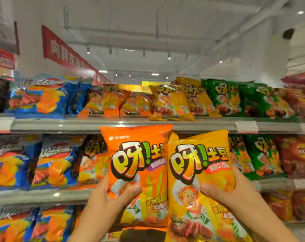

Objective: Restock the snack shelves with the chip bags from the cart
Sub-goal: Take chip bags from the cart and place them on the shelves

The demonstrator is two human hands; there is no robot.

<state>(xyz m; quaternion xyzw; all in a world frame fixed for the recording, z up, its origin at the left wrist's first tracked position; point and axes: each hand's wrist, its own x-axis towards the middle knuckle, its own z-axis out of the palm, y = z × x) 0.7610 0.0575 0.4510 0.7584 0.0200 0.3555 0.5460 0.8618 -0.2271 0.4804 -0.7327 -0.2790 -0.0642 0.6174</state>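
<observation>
Supermarket aisle, snack shelves [113, 125] of chip bags [171, 102], price tags [246, 126], red banner [64, 49]

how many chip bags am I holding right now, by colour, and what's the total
Orange bag, gripped by the left hand: 1
Yellow bag, gripped by the right hand: 1
Total held: 2

Bright, even light falls from small white ceiling spotlights [169, 58] overhead, with few shadows. Glare glints on the grey metal shelf rail [61, 125] and the glossy orange foil chip bag [139, 154]. Wide-angle bending and smeared blur grow toward the edges.
</observation>
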